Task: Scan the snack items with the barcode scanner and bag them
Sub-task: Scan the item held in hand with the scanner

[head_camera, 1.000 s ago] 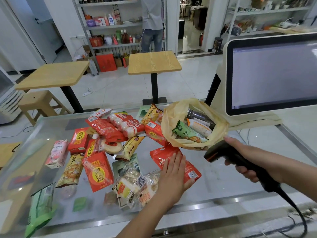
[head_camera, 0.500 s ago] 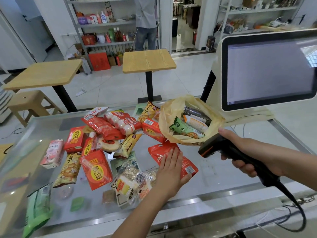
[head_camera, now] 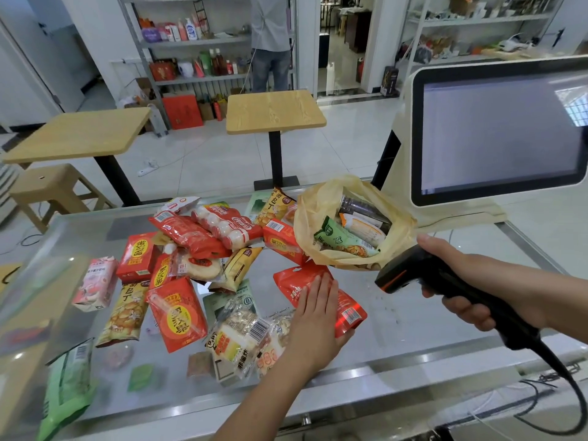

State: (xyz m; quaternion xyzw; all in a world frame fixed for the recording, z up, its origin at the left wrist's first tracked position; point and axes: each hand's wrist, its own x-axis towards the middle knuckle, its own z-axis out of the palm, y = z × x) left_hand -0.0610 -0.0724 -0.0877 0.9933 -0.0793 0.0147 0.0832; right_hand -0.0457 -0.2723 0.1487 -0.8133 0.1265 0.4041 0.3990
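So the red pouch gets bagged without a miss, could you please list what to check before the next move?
1. Left hand lies flat on the red pouch, holding it down: ok.
2. Right hand grips the barcode scanner, aimed at the pouch: ok.
3. The pouch's barcode is lit red by the scanner: ok.
4. Scan registered on the screen: cannot tell.
5. Yellow bag stands open beside the pouch: ok.

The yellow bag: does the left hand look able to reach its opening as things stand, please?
Probably yes. The left hand rests flat on the red pouch in front of the yellow bag, whose mouth gapes open; the scanner in the right hand sits to the bag's right, off that path.
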